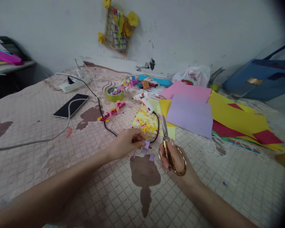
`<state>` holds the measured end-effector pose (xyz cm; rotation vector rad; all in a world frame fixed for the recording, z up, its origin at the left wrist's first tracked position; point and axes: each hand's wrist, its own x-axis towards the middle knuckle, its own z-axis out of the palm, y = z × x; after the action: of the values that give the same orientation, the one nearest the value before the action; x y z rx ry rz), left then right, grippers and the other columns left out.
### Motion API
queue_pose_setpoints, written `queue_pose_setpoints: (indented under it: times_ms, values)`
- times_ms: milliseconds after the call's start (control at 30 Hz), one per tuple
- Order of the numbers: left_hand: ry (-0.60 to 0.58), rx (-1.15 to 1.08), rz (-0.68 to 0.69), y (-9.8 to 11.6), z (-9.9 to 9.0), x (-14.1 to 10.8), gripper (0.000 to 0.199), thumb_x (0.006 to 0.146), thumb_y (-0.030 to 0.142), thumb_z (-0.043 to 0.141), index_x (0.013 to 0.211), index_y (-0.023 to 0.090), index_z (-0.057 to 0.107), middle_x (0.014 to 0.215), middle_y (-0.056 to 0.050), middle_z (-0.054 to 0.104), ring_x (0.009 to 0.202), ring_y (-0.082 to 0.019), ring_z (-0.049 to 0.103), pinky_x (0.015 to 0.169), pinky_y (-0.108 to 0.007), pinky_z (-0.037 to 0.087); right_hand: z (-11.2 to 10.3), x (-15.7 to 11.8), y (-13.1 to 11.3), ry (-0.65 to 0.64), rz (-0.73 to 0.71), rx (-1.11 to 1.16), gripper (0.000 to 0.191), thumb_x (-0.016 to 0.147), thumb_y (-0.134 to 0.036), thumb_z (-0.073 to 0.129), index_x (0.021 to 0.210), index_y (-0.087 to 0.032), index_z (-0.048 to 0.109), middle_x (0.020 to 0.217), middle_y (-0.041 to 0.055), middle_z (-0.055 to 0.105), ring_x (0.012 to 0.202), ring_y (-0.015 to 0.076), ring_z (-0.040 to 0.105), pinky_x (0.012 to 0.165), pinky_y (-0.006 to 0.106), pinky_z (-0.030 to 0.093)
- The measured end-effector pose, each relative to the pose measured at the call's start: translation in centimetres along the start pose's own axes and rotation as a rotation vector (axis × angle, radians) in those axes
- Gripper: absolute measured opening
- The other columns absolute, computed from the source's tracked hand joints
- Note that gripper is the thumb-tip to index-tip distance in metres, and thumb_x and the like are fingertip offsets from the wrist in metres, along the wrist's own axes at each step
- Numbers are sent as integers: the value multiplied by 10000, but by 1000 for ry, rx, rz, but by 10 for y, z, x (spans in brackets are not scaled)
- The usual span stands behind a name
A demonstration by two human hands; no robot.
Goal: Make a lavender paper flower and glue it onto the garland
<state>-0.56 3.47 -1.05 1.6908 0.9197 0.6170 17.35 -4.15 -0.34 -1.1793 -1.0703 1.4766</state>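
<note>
My left hand point(127, 143) pinches a small lilac paper piece point(146, 144) between thumb and fingers, near the middle of the view. My right hand point(177, 160) is closed round the gold handles of a pair of scissors point(165, 129), whose blades point up and away. Small lilac scraps point(152, 157) lie on the quilted cloth between my hands. Just beyond them, yellow and pink paper bits point(146, 123) cover a pale yellow sheet point(171, 133). The white glue gun point(147, 105) lies at that sheet's far edge, its black cord curving toward my left hand.
A phone point(71, 105), power strip point(74, 85) and cables lie left. Green tape point(114, 94) and a red decorated strip point(112, 111) are ahead. Lilac point(190, 114), pink point(186, 91) and yellow sheets point(237, 118), white string point(216, 145) and a blue bag point(261, 79) are right.
</note>
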Motion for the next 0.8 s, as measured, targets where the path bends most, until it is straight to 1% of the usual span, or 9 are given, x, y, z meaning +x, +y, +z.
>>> queue_pose_setpoints:
  times_ms: [100, 233, 467, 600, 800]
  values:
    - [29, 83, 45, -2, 0, -1, 100, 742, 214, 593, 822, 157, 611, 713, -32, 648, 642, -124, 589, 583, -217, 438, 0, 2, -2, 18, -19, -46, 477, 827, -613, 371, 667, -181, 495, 412, -55, 408, 374, 84, 345, 402, 213, 271]
    - [19, 126, 78, -1, -1, -2, 99, 759, 209, 567, 823, 159, 624, 708, -33, 654, 629, -125, 592, 566, -211, 434, -1, 5, -4, 48, 1, -126, 487, 795, -639, 400, 644, -185, 490, 410, -50, 414, 369, 90, 363, 394, 220, 291]
    - [9, 206, 114, 4, 1, -3, 136, 776, 176, 520, 843, 166, 638, 720, -26, 655, 633, -120, 585, 579, -203, 425, -2, 8, -7, 63, -27, -197, 434, 816, -573, 442, 622, -187, 486, 387, -57, 415, 355, 85, 374, 393, 215, 289]
    - [5, 219, 113, 5, 1, -3, 138, 771, 170, 517, 840, 161, 637, 720, -27, 653, 628, -119, 581, 577, -204, 427, -3, 8, -6, 73, -38, -205, 426, 810, -567, 456, 616, -189, 487, 395, -57, 417, 364, 89, 382, 397, 217, 296]
    - [30, 157, 104, 1, 3, -3, 140, 751, 178, 541, 854, 165, 633, 721, -29, 652, 628, -122, 587, 572, -211, 440, -4, 11, -3, 68, -25, -224, 427, 815, -566, 448, 656, -178, 530, 399, -53, 431, 360, 89, 382, 386, 217, 280]
